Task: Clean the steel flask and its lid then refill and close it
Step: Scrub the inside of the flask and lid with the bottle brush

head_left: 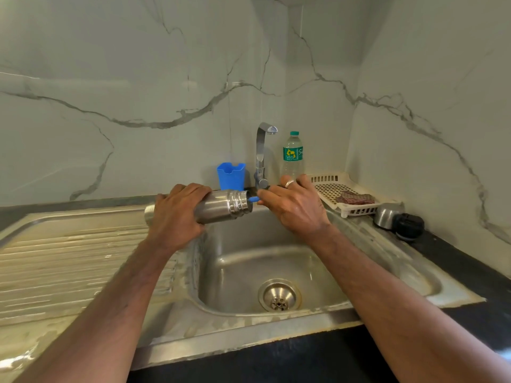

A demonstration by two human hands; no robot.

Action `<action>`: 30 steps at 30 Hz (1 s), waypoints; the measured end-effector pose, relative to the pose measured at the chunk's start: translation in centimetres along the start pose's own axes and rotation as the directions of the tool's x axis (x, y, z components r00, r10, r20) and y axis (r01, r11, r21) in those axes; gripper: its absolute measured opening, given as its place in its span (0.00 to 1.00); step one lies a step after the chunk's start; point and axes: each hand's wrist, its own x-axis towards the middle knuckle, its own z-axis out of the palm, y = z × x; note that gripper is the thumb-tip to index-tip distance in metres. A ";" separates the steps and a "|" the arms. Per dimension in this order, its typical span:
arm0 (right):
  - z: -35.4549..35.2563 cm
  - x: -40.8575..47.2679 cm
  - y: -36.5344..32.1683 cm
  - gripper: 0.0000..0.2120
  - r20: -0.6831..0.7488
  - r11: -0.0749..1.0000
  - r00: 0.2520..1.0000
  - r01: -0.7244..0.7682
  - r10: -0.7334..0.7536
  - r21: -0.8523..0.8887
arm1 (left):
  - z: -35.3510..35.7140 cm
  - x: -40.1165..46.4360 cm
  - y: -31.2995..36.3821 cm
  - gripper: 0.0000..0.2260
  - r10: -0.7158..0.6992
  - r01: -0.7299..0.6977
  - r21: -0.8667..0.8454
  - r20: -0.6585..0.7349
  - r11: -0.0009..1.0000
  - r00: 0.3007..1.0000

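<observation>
Your left hand (177, 214) grips the steel flask (221, 207) on its side at the centre of the frame, above the sink basin (249, 272), its open mouth pointing right. Your right hand (293, 205) pinches a blue-handled brush (253, 199) whose end goes into that mouth. The steel cup lid (385, 215) and black stopper (409, 225) sit at mid-right, beside the white drying tray (356, 208).

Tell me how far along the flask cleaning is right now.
Done: the flask is open, its steel cup and black lid set aside on the counter right of the sink. In hand: the left hand holds the flask sideways over the basin while the right hand works a blue-handled brush in its mouth. Left: rinsing, cleaning the lid, refilling, closing.
</observation>
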 end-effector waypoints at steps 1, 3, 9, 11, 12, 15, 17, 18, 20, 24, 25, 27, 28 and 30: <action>0.0 0.0 0.0 0.09 0.119 0.997 0.992 -0.048 0.040 0.063 | 0.0 0.0 0.2 0.32 0.022 -0.020 0.046 -0.036 0.999 0.999; -0.1 0.0 0.0 0.14 0.463 0.935 0.879 -0.252 0.114 0.249 | 0.1 0.1 0.5 0.31 0.080 -0.066 0.138 -0.102 0.988 0.992; -0.5 -1.2 0.4 0.20 0.831 0.304 0.556 -0.793 0.005 0.528 | 0.7 0.1 0.8 0.30 0.119 -0.077 0.237 -0.169 0.968 0.978; -0.5 -1.8 2.1 0.20 0.678 0.662 0.725 -0.567 0.119 0.490 | 0.6 -0.1 -0.1 0.31 0.060 -0.023 0.225 -0.157 0.974 0.986; -0.5 -2.1 3.0 0.19 0.541 0.814 0.822 -0.432 0.178 0.389 | 0.5 -0.2 -0.5 0.32 0.022 0.009 0.210 -0.147 0.978 0.989; -0.4 -2.9 4.4 0.17 0.163 0.965 0.974 -0.185 0.156 0.185 | 0.3 -0.4 -1.1 0.33 -0.025 0.043 0.147 -0.118 0.988 0.993; -0.1 -2.4 3.6 0.16 0.054 0.990 0.996 -0.071 0.065 0.123 | 0.1 -0.1 -0.7 0.33 -0.038 0.049 0.088 -0.119 0.995 0.992; 0.0 -1.9 2.9 0.15 0.026 0.994 0.999 -0.028 0.025 0.106 | 0.0 0.0 -0.3 0.33 -0.034 0.040 0.052 -0.116 0.998 0.993; 0.0 -1.1 1.6 0.15 0.038 0.996 0.999 0.015 -0.018 0.083 | -0.1 0.1 0.3 0.32 0.012 -0.013 -0.004 -0.098 1.000 0.995; -0.1 -1.0 2.3 0.15 0.147 0.990 0.984 -0.113 0.101 0.079 | -0.5 0.1 0.2 0.32 0.015 -0.009 0.048 -0.130 0.999 0.991; -0.4 -1.2 2.9 0.18 0.193 0.982 0.970 -0.168 0.150 0.080 | -0.7 0.1 -0.3 0.33 -0.004 0.015 0.074 -0.149 0.997 0.989; -0.6 -1.7 3.7 0.20 0.369 0.944 0.906 -0.285 0.209 0.164 | -0.9 0.0 -1.0 0.34 -0.030 0.047 0.105 -0.159 0.993 0.987; -0.5 -2.0 3.7 0.20 0.483 0.895 0.854 -0.355 0.193 0.271 | -0.8 -0.2 -1.2 0.33 -0.022 0.040 0.116 -0.153 0.992 0.988; -0.3 -2.2 3.1 0.21 0.704 0.658 0.703 -0.578 0.102 0.482 | -0.3 -0.4 -1.0 0.32 0.033 -0.016 0.127 -0.133 0.992 0.991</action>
